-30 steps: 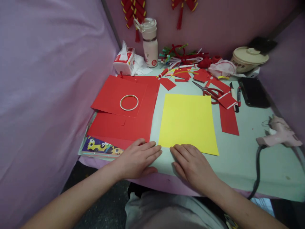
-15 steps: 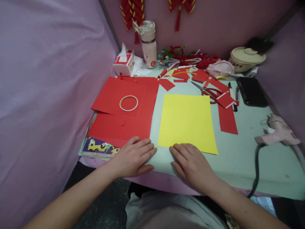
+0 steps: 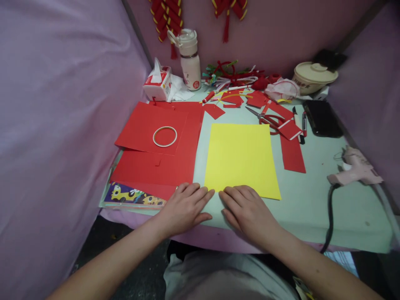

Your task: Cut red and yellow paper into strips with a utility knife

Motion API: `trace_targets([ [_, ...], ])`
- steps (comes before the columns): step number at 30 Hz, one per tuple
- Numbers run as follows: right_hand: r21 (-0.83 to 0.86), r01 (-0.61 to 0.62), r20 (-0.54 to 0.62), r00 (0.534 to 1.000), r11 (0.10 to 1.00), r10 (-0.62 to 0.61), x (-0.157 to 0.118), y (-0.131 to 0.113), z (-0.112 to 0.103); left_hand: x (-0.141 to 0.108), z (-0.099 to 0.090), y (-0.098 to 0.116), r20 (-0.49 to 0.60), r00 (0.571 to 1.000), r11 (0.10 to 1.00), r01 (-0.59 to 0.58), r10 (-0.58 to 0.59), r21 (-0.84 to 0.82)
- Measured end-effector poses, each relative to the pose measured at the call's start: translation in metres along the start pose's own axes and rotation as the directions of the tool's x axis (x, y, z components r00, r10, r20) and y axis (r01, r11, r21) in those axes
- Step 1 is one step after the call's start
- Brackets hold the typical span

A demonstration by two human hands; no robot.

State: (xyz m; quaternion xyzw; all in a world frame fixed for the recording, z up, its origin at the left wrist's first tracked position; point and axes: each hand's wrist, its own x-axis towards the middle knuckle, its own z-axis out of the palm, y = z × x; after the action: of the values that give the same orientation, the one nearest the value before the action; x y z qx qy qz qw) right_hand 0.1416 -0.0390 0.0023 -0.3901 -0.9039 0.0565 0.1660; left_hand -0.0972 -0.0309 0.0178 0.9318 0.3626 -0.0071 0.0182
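Observation:
A square sheet of yellow paper (image 3: 240, 158) lies flat on the pale green tabletop. My right hand (image 3: 246, 208) rests palm down over its near edge, fingers stretched out and holding nothing. To the left, my left hand (image 3: 189, 206) lies flat with its fingers extended, between the near corner of the red paper (image 3: 159, 171) and the yellow sheet's near left corner. Several red sheets overlap there, and a thin roll of tape (image 3: 165, 136) sits on the top one. The palms of both hands are hidden.
Behind the yellow sheet lie red-handled scissors (image 3: 270, 121) among red paper scraps (image 3: 215, 111). A black phone (image 3: 323, 118) and a pink glue gun (image 3: 354, 168) with a cord are on the right. A bottle (image 3: 190, 66) and a tissue pack (image 3: 158, 85) stand at the back left.
My left hand has slid right, toward the yellow sheet and closer to my right hand. The right hand stays at the sheet's near edge. The whole view has shifted slightly.

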Motion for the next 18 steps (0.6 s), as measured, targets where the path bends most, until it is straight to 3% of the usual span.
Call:
trace_targets([
  [9,-0.042,0.051,0.106,0.993,0.998,-0.047,0.007,0.013,-0.008,0.001,-0.004,-0.002,0.028,1.0,1.0,-0.014,0.014,0.022],
  [18,-0.052,0.033,0.168,0.986,0.998,-0.024,-0.01,0.028,-0.018,0.001,-0.003,-0.003,0.034,0.999,1.0,-0.008,0.007,0.018],
])
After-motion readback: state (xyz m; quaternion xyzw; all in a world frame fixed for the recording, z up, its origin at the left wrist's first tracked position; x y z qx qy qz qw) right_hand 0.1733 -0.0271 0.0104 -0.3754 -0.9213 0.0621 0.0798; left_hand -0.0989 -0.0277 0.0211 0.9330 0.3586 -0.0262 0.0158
